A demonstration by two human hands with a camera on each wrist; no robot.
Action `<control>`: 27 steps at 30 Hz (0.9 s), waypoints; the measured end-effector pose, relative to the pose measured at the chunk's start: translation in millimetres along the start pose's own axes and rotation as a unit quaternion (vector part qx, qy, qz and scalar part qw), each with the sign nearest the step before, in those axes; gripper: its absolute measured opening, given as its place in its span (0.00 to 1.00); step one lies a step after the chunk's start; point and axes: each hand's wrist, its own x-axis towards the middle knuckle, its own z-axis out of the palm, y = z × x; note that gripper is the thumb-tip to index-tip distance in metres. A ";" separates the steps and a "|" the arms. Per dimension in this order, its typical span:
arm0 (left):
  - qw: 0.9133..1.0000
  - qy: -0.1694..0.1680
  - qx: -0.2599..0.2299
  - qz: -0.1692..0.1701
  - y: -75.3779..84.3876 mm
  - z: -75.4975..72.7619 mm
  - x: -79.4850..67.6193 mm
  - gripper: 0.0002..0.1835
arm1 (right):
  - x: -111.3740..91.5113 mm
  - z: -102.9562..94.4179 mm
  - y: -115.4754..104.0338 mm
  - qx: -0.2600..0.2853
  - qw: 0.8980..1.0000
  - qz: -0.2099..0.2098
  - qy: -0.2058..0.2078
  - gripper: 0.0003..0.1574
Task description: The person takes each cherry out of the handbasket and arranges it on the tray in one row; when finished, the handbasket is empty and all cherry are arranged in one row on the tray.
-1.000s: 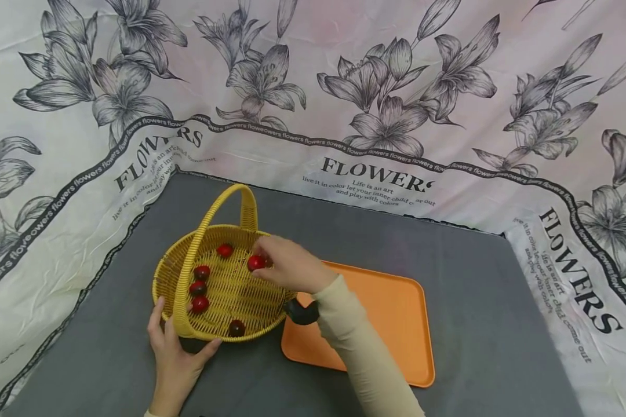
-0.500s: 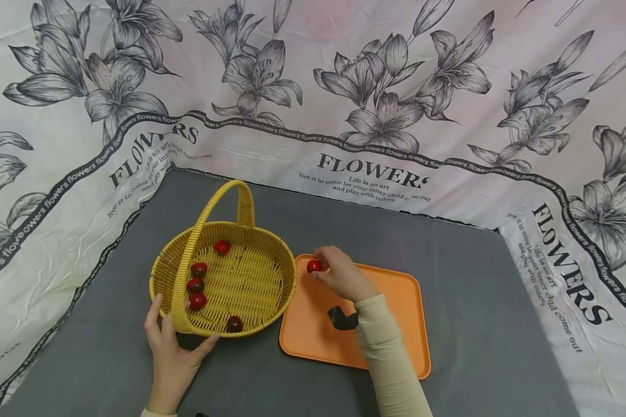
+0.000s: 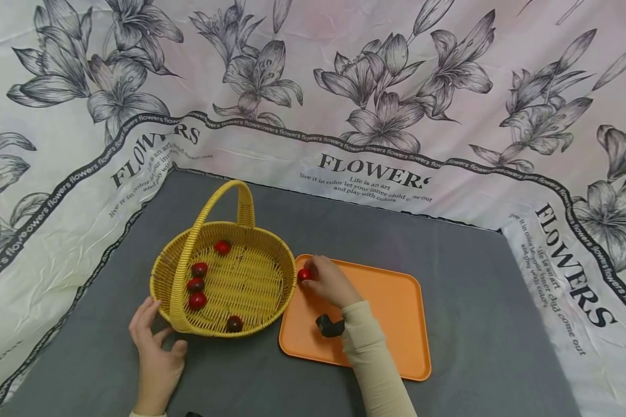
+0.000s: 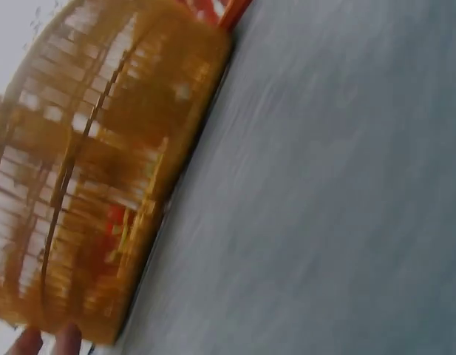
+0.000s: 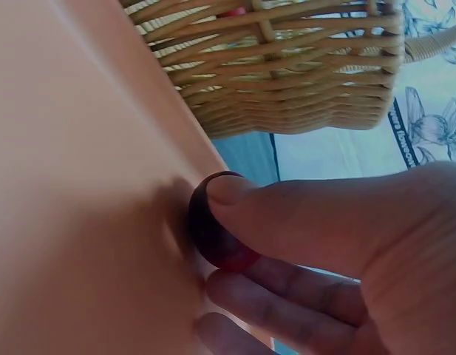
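In the head view my right hand (image 3: pixel 332 282) pinches a small glossy red plum-like fruit (image 3: pixel 304 274) over the left back corner of the orange tray (image 3: pixel 381 307). The right wrist view shows the thumb on the fruit's dark side (image 5: pixel 213 225), close against the tray surface. To the left stands a yellow wicker basket (image 3: pixel 253 278) with a tall handle, several similar fruits lying inside. One is a red fruit (image 3: pixel 222 247) near the back, another a darker fruit (image 3: pixel 234 324) near the front. My left hand (image 3: pixel 157 353) has its fingertips by the basket's front left rim, thumb apart from it.
Basket and tray sit side by side on a grey tabletop (image 3: pixel 475 324). Flower-printed white cloth (image 3: pixel 375 116) rises behind and at both sides. A black wrist device (image 3: pixel 330 326) sticks out from the right sleeve over the tray.
My right hand has carried the fruit from the basket over to the tray, then lowered it at the left back corner. The left hand has loosened from the basket and shifted left.
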 end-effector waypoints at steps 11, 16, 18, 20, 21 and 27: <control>0.962 -0.148 -0.001 -0.230 -13.8 -34.8 82.6 0.29 | -1.2 7.2 3.2 0.005 1.000 0.009 0.019 0.16; 0.955 -0.219 0.001 -0.201 -36.6 -39.0 96.3 0.30 | -1.0 11.8 5.3 0.010 1.000 0.011 0.016 0.18; 0.956 -0.218 -0.019 -0.195 -42.2 -39.9 94.4 0.30 | 0.0 12.3 4.9 0.011 1.000 0.011 0.012 0.18; 0.958 -0.211 -0.039 -0.191 -46.2 -40.2 92.1 0.29 | 0.9 11.1 3.8 0.015 1.000 0.013 0.006 0.18; 0.958 -0.208 -0.049 -0.189 -47.6 -40.0 91.5 0.29 | 1.5 10.4 3.5 0.014 1.000 0.014 0.005 0.18; 0.959 -0.208 -0.070 -0.181 -51.2 -34.5 93.5 0.29 | -4.6 -3.8 -6.7 0.014 1.000 0.023 0.017 0.23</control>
